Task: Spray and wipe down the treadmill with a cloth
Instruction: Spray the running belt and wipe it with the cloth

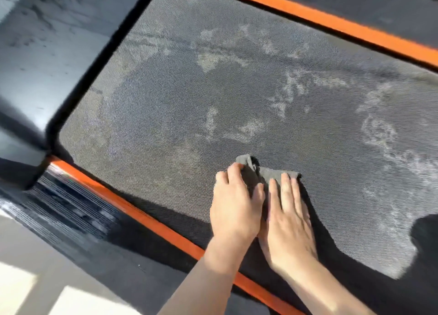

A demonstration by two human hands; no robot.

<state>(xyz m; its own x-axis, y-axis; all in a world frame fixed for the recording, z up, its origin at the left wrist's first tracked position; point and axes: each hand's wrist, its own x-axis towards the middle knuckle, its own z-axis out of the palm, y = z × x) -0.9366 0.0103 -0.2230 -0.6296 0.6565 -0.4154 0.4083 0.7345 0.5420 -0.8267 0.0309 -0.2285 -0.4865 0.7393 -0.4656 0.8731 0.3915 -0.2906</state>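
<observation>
Treadmill belt point(213, 89), textured grey mesh pattern, filling most of the frame and running diagonally from upper left to lower right under strong sunlight. View from above, looking down along two bare forearms.

Small grey cloth point(265, 173) lying on the belt, below centre and slightly right, close to the belt's lower edge. Most of it hidden under two palms, with only the far edge and a raised fold showing.

On the cloth's left part, left hand point(234, 208), grip closed: fingers curled over the bunched fold, thumb lying alongside the other hand. Just beside it and touching it, right hand point(288, 222), grip apart: fingers straight and flat, pressing the cloth's right part onto the belt, fingertips reaching almost to the cloth's far edge.

Forearms entering from the bottom of the frame and crossing an orange strip point(147, 217) bordering the belt's lower edge. Second orange strip point(331, 21) along the opposite edge, upper right.

Pale smudges point(379, 130) scattered over the belt, thickest at centre and right; wet or dry, cannot tell.

Black ribbed side rail point(71, 203) outside the near orange strip, lower left, blurred. Glossy black housing point(47, 54) at the belt's end, upper left, streaked with grey marks. Dark shadow point(426, 234) on the belt at the right edge of the frame. Floor point(19, 286) in the bottom left corner, with bright patches of sunlight.
</observation>
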